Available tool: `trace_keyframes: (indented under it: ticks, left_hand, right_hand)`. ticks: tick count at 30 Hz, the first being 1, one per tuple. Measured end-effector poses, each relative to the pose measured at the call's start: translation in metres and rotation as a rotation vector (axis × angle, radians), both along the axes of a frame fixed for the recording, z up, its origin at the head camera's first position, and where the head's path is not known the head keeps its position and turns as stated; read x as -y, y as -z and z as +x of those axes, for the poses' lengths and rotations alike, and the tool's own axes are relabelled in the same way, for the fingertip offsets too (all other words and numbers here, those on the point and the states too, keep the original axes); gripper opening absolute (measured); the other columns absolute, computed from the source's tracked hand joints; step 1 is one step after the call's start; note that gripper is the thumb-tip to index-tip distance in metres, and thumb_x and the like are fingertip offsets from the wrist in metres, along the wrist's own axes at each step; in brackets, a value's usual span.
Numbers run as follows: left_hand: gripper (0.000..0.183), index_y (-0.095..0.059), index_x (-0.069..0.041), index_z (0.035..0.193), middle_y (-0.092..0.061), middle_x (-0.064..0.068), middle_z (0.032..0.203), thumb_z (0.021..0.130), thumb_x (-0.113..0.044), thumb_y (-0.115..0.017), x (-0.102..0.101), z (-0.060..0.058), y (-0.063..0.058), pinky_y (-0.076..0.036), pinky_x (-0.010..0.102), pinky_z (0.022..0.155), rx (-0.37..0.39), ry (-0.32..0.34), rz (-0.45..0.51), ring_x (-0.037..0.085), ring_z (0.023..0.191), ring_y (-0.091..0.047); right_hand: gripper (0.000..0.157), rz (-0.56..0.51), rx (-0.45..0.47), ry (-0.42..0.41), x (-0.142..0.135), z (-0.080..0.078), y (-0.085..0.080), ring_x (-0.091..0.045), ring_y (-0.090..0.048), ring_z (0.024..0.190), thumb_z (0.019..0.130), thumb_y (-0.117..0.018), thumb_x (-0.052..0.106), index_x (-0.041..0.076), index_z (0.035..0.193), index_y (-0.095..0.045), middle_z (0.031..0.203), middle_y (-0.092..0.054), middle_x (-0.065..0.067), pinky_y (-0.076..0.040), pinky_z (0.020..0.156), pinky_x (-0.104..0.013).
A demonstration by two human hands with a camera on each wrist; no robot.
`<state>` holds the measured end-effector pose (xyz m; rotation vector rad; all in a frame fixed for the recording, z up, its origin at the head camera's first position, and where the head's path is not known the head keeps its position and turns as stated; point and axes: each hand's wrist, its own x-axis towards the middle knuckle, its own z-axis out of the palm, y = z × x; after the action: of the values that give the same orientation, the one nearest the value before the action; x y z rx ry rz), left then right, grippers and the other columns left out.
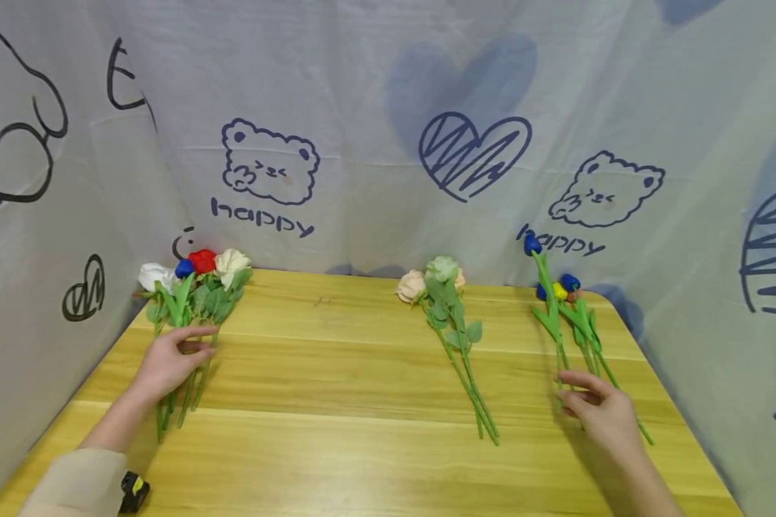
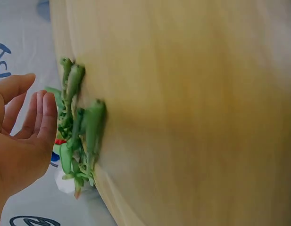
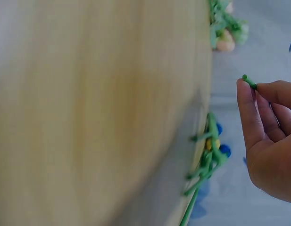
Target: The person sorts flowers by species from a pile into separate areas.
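Note:
In the head view my right hand (image 1: 601,411) pinches the stem of a blue artificial tulip (image 1: 532,245) between thumb and fingertips, its bloom pointing away from me. The cut end of that stem (image 3: 249,82) pokes out of the pinch in the right wrist view. More tulips, blue (image 1: 570,282) and yellow (image 1: 559,291), lie on the table beneath it. My left hand (image 1: 171,362) hovers over the stems of the left bunch, fingers loosely bent and holding nothing. That bunch has a white flower (image 1: 156,277), a red rose (image 1: 202,261), a cream rose (image 1: 231,264) and a blue tulip (image 1: 184,268).
Between the hands, a peach rose (image 1: 410,286) and a pale green rose (image 1: 442,269) lie with crossed stems on the wooden table (image 1: 297,459). A printed white cloth (image 1: 349,129) hangs behind and along the sides. Beside the left sleeve is a small black-and-yellow object (image 1: 134,492).

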<state>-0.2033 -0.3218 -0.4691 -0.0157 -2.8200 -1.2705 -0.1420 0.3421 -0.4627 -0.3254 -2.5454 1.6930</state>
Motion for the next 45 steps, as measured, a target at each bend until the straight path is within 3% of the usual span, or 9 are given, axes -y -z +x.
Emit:
trace_keyframes:
  ticks: [2, 5, 9, 11, 21, 30, 45]
  left_hand:
    - [0.044, -0.061, 0.003, 0.140, -0.068, 0.027, 0.120, 0.100, -0.011, -0.071, 0.003, 0.001, 0.002, -0.056, 0.024, 0.070, 0.004, 0.012, -0.027, 0.041, 0.109, -0.066]
    - [0.043, -0.062, 0.004, 0.139, -0.069, 0.026, 0.117, 0.099, -0.010, -0.071, 0.007, 0.001, 0.002, -0.055, 0.028, 0.071, 0.005, 0.028, -0.049, 0.041, 0.107, -0.066]
    - [0.043, -0.062, 0.005, 0.137, -0.069, 0.027, 0.116, 0.098, -0.010, -0.072, 0.009, 0.000, 0.002, -0.055, 0.034, 0.072, 0.005, 0.044, -0.069, 0.042, 0.106, -0.066]
    - [0.044, -0.062, 0.006, 0.137, -0.068, 0.028, 0.118, 0.098, -0.009, -0.072, 0.009, 0.000, 0.002, -0.055, 0.035, 0.073, 0.013, 0.051, -0.073, 0.043, 0.107, -0.065]
    - [0.046, -0.061, 0.009, 0.136, -0.064, 0.033, 0.127, 0.096, -0.009, -0.074, 0.011, 0.002, 0.002, -0.059, 0.045, 0.082, 0.045, 0.069, -0.072, 0.049, 0.116, -0.061]
    - [0.055, -0.058, 0.010, 0.140, -0.060, 0.035, 0.133, 0.094, -0.013, -0.078, 0.010, 0.002, 0.002, -0.055, 0.056, 0.093, 0.105, 0.075, -0.085, 0.051, 0.121, -0.057]
    - [0.049, -0.060, 0.009, 0.137, -0.065, 0.030, 0.125, 0.090, -0.003, -0.070, 0.008, -0.001, 0.000, -0.055, 0.036, 0.077, 0.125, 0.046, -0.080, 0.044, 0.114, -0.062]
  right_hand:
    - [0.039, 0.029, 0.025, 0.018, -0.006, 0.002, 0.002, -0.008, -0.073, 0.086, 0.097, -0.073, 0.008, -0.004, 0.133, -0.066, 0.105, -0.073, 0.017, -0.063, 0.076, -0.030]
    - [0.040, 0.078, 0.050, 0.020, -0.016, 0.003, 0.005, -0.008, -0.072, 0.082, 0.097, -0.072, 0.007, -0.006, 0.135, -0.064, 0.108, -0.075, 0.003, -0.063, 0.074, -0.029]
    - [0.044, 0.147, 0.093, -0.009, -0.027, 0.002, 0.007, -0.005, -0.072, 0.082, 0.100, -0.067, 0.008, -0.008, 0.140, -0.059, 0.123, -0.071, -0.022, -0.063, 0.075, -0.029]
    - [0.046, 0.170, 0.117, -0.016, -0.032, 0.000, 0.008, -0.006, -0.072, 0.083, 0.100, -0.066, 0.008, -0.009, 0.141, -0.058, 0.128, -0.068, -0.026, -0.063, 0.074, -0.029]
    - [0.045, 0.164, 0.171, 0.011, -0.039, -0.004, 0.012, -0.007, -0.072, 0.078, 0.098, -0.066, 0.004, -0.014, 0.138, -0.057, 0.111, -0.074, -0.014, -0.063, 0.071, -0.030]
    - [0.051, 0.198, 0.238, -0.040, -0.044, -0.008, 0.010, -0.009, -0.070, 0.078, 0.096, -0.074, 0.013, -0.013, 0.138, -0.058, 0.108, -0.074, -0.009, -0.063, 0.069, -0.031]
    - [0.053, 0.250, 0.249, -0.051, -0.045, -0.006, 0.010, -0.011, -0.070, 0.082, 0.097, -0.073, 0.015, -0.009, 0.141, -0.057, 0.129, -0.062, -0.030, -0.062, 0.069, -0.031]
